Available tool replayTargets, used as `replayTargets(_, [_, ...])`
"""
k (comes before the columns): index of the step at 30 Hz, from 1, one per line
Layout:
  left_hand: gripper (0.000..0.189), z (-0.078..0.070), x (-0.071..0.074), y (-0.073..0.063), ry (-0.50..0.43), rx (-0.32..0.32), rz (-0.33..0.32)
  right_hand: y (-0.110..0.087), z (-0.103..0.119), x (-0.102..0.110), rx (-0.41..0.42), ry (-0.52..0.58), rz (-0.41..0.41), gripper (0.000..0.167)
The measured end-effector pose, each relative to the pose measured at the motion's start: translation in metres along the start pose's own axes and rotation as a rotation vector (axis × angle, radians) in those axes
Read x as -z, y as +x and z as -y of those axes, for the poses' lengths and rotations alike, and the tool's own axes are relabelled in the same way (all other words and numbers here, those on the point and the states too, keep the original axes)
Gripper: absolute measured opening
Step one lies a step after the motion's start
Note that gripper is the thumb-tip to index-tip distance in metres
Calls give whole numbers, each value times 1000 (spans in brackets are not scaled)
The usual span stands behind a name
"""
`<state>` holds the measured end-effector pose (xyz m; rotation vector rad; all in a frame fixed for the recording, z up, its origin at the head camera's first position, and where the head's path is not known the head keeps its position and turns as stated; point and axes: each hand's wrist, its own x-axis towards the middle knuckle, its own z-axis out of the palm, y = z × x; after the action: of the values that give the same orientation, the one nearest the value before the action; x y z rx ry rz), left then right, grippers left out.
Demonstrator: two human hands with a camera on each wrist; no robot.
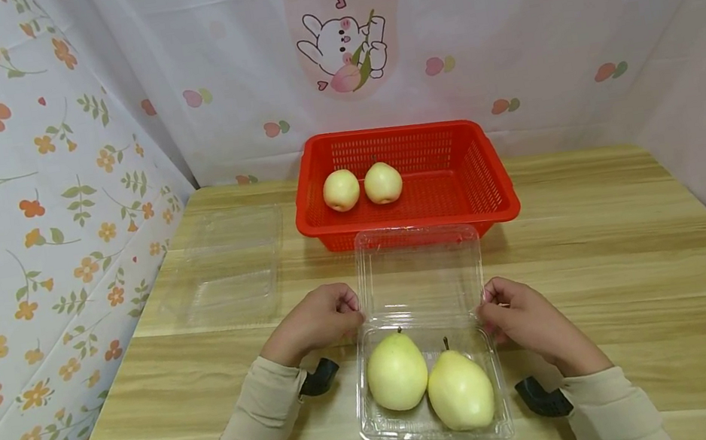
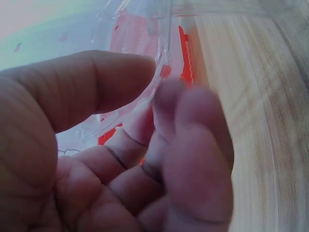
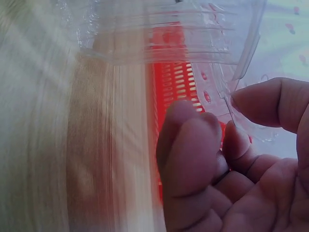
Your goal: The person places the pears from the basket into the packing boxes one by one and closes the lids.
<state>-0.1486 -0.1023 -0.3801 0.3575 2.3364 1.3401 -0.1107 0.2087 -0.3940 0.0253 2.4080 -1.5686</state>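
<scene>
Two pale yellow-green pears, a left one [image 1: 396, 372] and a right one [image 1: 461, 390], lie side by side in a clear plastic clamshell box [image 1: 385, 437]. Its hinged lid [image 1: 421, 278] stands raised at the far side. My left hand [image 1: 320, 322] pinches the lid's left edge low down, between thumb and curled index finger. At the opposite edge, my right hand [image 1: 524, 320] pinches the lid [image 3: 229, 108] with thumb and index finger. The other fingers of both hands are curled in.
Behind the lid stands a red plastic basket [image 1: 504, 201] with two pale round fruits, one left [image 1: 341, 191] and one right [image 1: 383, 183]. Another clear clamshell box [image 1: 230, 269] lies opened at the left of the wooden table [image 1: 604, 251]. Printed cloth [image 1: 502, 23] hangs at the back and left.
</scene>
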Motion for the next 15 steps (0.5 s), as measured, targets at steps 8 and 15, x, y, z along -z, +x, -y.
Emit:
replayTargets(8, [8,-2,-3,1,-149,85,6,1,2,0,-7,47,-4,11])
replayTargets(15, [7,-2,-1,2,-154,68,-22,3,1,1,20,45,-35,15])
